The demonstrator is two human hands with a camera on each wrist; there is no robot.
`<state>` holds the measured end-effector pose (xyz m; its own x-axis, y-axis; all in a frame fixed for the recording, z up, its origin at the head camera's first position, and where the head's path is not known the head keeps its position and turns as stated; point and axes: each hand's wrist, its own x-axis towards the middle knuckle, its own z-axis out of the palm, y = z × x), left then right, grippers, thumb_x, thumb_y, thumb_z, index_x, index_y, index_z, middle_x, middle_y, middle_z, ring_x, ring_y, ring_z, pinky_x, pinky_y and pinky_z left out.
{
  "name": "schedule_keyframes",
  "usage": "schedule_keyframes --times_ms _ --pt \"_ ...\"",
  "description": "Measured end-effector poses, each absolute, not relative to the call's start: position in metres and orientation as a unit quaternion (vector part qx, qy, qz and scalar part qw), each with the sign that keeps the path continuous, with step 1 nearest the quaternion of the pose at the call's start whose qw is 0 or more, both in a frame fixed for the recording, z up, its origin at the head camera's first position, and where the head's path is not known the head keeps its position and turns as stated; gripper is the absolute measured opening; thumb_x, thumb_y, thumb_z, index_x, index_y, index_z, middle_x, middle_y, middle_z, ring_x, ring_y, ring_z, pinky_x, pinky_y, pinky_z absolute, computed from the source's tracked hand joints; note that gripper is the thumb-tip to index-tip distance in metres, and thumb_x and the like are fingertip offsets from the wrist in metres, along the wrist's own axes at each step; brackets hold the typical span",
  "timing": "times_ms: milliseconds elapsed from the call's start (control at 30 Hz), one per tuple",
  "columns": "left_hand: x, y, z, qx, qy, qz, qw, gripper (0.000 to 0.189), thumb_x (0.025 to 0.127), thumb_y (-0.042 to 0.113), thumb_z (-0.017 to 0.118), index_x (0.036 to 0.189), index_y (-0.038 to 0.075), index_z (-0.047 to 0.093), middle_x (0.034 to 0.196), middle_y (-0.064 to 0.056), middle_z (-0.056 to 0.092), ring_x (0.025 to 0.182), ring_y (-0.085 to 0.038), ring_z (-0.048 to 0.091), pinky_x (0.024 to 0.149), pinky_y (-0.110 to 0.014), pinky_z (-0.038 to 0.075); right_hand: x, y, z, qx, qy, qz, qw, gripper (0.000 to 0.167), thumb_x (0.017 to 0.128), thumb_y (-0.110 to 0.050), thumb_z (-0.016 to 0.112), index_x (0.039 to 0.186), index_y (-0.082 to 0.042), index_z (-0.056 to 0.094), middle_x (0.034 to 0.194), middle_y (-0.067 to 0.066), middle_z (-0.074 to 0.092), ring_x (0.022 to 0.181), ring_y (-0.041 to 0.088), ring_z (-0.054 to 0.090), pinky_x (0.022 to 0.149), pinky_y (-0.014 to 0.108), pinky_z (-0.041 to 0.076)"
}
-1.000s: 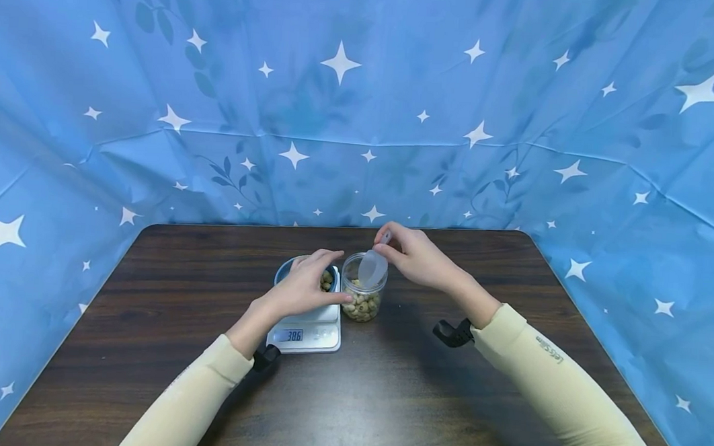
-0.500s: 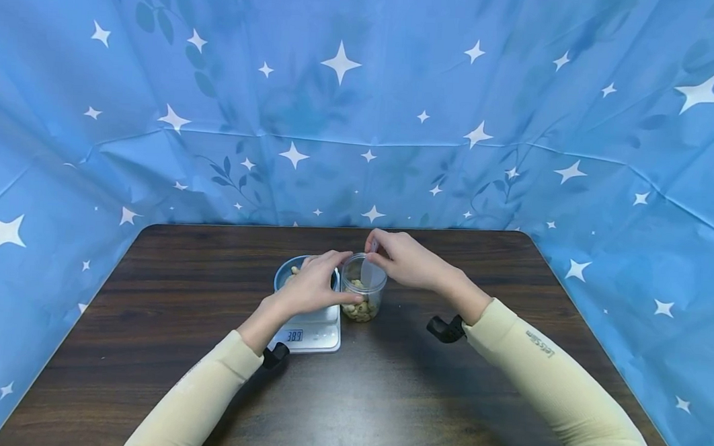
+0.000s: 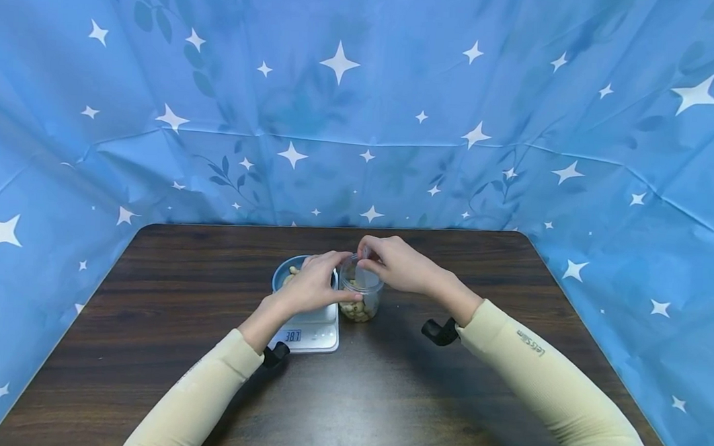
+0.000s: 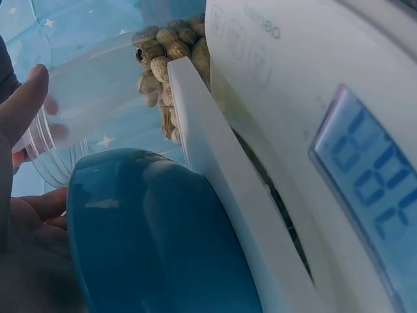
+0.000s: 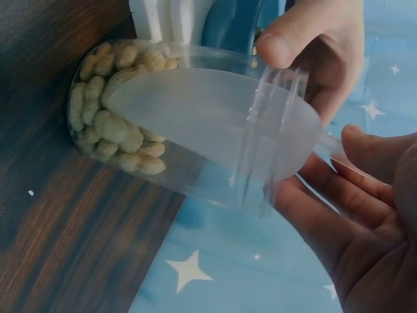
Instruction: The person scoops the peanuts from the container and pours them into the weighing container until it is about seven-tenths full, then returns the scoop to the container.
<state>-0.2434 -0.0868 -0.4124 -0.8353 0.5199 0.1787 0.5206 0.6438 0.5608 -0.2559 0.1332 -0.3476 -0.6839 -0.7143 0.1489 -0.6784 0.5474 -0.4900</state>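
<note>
A clear jar (image 5: 225,195) of peanuts in their shells (image 5: 112,127) stands on the table in the head view. My left hand (image 3: 316,285) grips it near the rim, thumb on the near side and fingers beyond. Inside the jar is a translucent scoop (image 5: 189,111), its tip among the peanuts in the right wrist view. My right hand (image 3: 408,266) pinches the scoop's handle above the opening, with lower fingers by the jar's rim. Left of the jar, a blue bowl (image 4: 150,235) sits on a white kitchen scale (image 3: 322,339). Pale nuts show in the bowl; my left hand partly covers it.
The scale's display (image 3: 293,335) reads about 38.7. All this stands on a dark wooden table (image 3: 209,262), towards its far edge. Behind hangs a blue curtain (image 3: 310,193) with white stars. A small pale crumb (image 5: 30,193) lies on the table.
My right hand has moved down and left, bringing the scoop deeper into the jar. The left hand has shifted right over the bowl onto the jar. The reading went from 38.6 through 38.9 to 38.7.
</note>
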Motion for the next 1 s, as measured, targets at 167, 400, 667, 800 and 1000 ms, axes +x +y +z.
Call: schedule_keyframes --times_ms 167,400,667,800,1000 --pt "-0.244 -0.087 -0.412 -0.288 -0.906 -0.311 0.0 0.084 0.086 0.05 0.082 0.149 0.005 0.05 0.136 -0.01 0.062 0.124 -0.028 0.057 0.111 -0.058 0.031 -0.256 0.134 -0.348 -0.393 0.88 -0.266 0.025 0.006 0.104 -0.012 0.063 0.106 -0.006 0.063 0.09 0.003 0.068 0.066 0.01 0.053 0.063 0.033 0.046" --pt "-0.244 -0.087 -0.412 -0.287 -0.906 -0.311 -0.002 0.084 0.086 0.05 0.082 0.149 0.005 0.05 0.135 -0.01 0.062 0.123 -0.028 0.058 0.11 -0.058 0.032 -0.256 0.136 -0.351 -0.392 0.877 -0.276 0.01 0.008 0.104 -0.015 0.064 0.106 -0.007 0.064 0.094 0.0 0.07 0.077 0.009 0.063 0.067 0.033 0.051" --pt "-0.244 -0.086 -0.412 -0.286 -0.907 -0.308 -0.007 0.081 0.087 0.047 0.082 0.149 0.004 0.05 0.134 -0.01 0.062 0.122 -0.029 0.059 0.11 -0.059 0.031 -0.253 0.136 -0.366 -0.367 0.872 -0.323 -0.022 0.007 0.104 -0.014 0.064 0.106 -0.007 0.064 0.089 0.0 0.07 0.07 0.01 0.063 0.061 0.031 0.051" --pt "-0.244 -0.085 -0.413 -0.29 -0.905 -0.311 -0.012 0.081 0.088 0.045 0.082 0.15 0.004 0.05 0.138 -0.011 0.06 0.124 -0.03 0.057 0.111 -0.06 0.03 -0.25 0.128 -0.372 -0.374 0.872 -0.313 -0.034 0.008 0.104 -0.013 0.064 0.107 -0.006 0.063 0.089 0.001 0.07 0.067 0.009 0.06 0.06 0.029 0.049" --pt "-0.245 -0.086 -0.412 -0.294 -0.905 -0.308 0.001 0.081 0.087 0.047 0.082 0.148 0.005 0.051 0.137 -0.01 0.061 0.123 -0.028 0.059 0.109 -0.06 0.032 -0.248 0.125 -0.378 -0.377 0.867 -0.319 -0.066 0.011 0.103 -0.013 0.066 0.108 -0.004 0.064 0.091 0.003 0.071 0.078 0.01 0.066 0.067 0.031 0.053"
